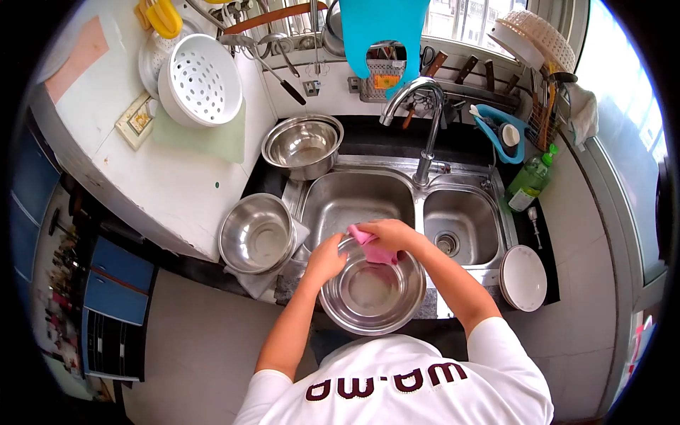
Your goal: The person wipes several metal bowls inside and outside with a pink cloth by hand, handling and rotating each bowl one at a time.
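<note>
Your left hand is gripping the bowl beneath, your right hand clutching cloth; lopsided rubbing would be risking a tip.

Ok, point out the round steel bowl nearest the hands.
The round steel bowl at the front of the steel sink: the left hand holds its rim; other steel bowls stand untouched farther left.

Bare forearms slant inward behind the curled bare left hand and, just beside it, bent-fingered bare right hand.
</note>
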Demonstrator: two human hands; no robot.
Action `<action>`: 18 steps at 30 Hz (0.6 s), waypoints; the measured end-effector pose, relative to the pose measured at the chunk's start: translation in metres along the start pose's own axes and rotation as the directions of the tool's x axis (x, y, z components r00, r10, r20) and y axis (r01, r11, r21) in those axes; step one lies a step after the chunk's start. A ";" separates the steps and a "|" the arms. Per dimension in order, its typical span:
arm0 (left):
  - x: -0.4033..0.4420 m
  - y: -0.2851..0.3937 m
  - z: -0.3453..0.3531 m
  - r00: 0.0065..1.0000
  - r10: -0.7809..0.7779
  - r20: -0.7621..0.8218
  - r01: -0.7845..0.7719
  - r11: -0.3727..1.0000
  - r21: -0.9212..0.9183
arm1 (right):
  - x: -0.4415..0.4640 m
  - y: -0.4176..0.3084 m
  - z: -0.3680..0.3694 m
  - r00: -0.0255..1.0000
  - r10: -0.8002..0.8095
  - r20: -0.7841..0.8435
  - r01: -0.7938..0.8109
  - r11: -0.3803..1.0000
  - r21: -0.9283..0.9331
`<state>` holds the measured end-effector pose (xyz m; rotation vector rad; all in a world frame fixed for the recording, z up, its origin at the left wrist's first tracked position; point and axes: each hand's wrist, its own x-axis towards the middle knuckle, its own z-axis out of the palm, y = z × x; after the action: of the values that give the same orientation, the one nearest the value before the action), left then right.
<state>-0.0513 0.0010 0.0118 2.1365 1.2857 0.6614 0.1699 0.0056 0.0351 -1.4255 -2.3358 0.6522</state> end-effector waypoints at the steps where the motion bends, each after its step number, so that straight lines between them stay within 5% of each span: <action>1: 0.005 0.003 -0.001 0.998 -0.027 0.057 0.027 1.000 0.014 | 0.008 -0.007 0.001 0.999 -0.032 0.036 0.033 0.999 -0.018; 3: 0.010 0.005 -0.005 0.992 -0.050 0.114 0.047 0.998 0.034 | 0.016 -0.013 0.004 0.996 -0.040 0.084 0.047 0.995 -0.085; 10: -0.011 -0.005 0.012 0.991 -0.041 -0.125 0.018 0.984 -0.175 | -0.032 0.002 -0.002 0.984 0.153 -0.086 -0.158 0.986 -0.051; 15: -0.013 -0.005 0.015 0.988 -0.121 -0.099 0.091 0.958 -0.271 | -0.100 -0.007 0.005 0.825 0.521 -0.218 -0.509 0.854 0.113; 18: -0.013 -0.007 0.018 0.985 -0.142 -0.095 0.113 0.960 -0.256 | -0.135 -0.020 0.022 0.768 0.561 -0.308 -0.510 0.827 0.236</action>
<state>-0.0492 -0.0120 -0.0080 1.8198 1.3111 0.8514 0.2043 -0.1276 0.0217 -1.9730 -1.5573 0.6053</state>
